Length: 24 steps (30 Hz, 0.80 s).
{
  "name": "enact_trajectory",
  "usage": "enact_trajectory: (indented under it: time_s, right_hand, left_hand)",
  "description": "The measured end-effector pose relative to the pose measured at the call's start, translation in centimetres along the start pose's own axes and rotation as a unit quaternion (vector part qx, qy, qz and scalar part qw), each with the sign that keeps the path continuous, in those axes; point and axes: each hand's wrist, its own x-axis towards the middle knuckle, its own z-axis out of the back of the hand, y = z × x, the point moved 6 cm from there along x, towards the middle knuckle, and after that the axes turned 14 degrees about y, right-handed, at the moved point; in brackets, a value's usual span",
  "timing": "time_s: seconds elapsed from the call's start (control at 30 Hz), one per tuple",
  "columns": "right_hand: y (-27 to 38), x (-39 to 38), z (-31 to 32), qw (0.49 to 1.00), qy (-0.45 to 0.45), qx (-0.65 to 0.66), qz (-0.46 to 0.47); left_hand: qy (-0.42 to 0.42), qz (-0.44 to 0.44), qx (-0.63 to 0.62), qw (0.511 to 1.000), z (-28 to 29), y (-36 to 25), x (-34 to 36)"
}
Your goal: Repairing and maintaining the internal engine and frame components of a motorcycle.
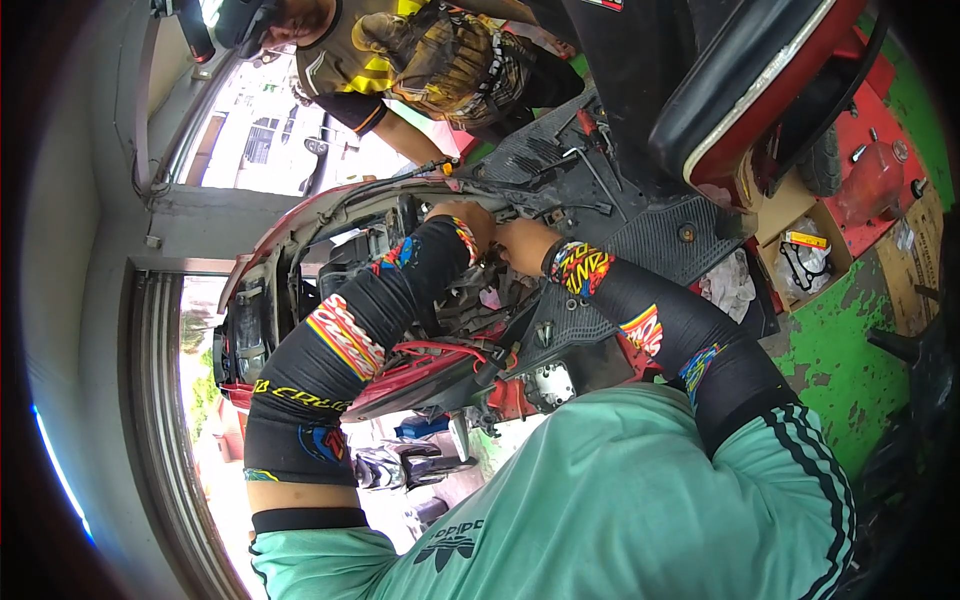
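My left hand (470, 222) reaches into the stripped front of a red scooter (425, 378), among dark frame parts and wiring. Beside it, almost touching, my right hand (526, 245) comes in from the other side. Both hands look closed, with fingers curled in toward the same spot. Whatever they pinch is hidden behind the knuckles. Just right of them lies the black ribbed footboard (690, 240), with a short dark cable (570, 208) on it. Patterned black sleeves cover both my forearms.
Across the scooter a co-worker (400, 60) leans in, one arm reaching toward its edge. Tools with red handles (588, 124) lie on the footboard. The scooter seat (745, 90) rises at upper right. A cardboard box (835, 262) holds a bagged gasket on the green floor (830, 335).
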Motion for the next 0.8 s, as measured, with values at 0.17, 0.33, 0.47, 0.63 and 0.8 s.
enact_trajectory:
  time_s: [0.17, 0.33, 0.47, 0.63, 0.8]
  right_hand:
    - [0.4, 0.0, 0.3, 0.999, -0.024, 0.005, 0.035]
    - [0.4, -0.4, 0.0, 1.0, 0.014, -0.004, -0.002]
    - [0.3, -0.8, -0.1, 1.0, 0.015, 0.0, -0.023]
    - [0.5, -1.1, 0.1, 0.999, -0.001, -0.021, -0.024]
    - [0.3, -1.0, 0.3, 0.999, 0.026, 0.022, -0.018]
  left_hand:
    - [0.024, -0.085, 0.084, 0.993, -0.8, 1.1, 2.4]
    - [0.061, -0.222, 0.175, 0.957, -1.1, 1.1, 3.8]
    - [0.071, -0.248, 0.178, 0.95, -0.5, 1.8, 4.0]
    - [0.055, -0.235, 0.112, 0.964, 0.2, 2.2, 3.5]
    - [0.048, -0.16, 0.152, 0.974, 0.0, 0.8, 1.8]
